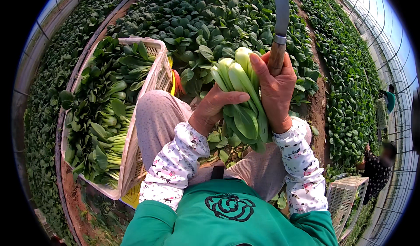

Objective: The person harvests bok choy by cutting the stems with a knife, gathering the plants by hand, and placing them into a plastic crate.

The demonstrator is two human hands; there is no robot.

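A bunch of several bok choy heads [244,104], pale stems up and green leaves hanging down, is held in front of my knees. My left hand [218,103] grips it from the left, thumb across the stems. My right hand [275,82] holds the wooden handle of a curved-bladed knife [282,16], blade pointing up, and its thumb lies against the right side of the bunch. To my left stands a pale plastic crate [131,137] filled with cut bok choy [111,124].
Growing bok choy [197,19] covers the bed ahead. A soil furrow [320,114] runs along its right side. At the right are another plastic crate [347,193] and a person in dark dotted clothing [375,170]; another person [390,101] is farther off. Someone's hand shows at the top.
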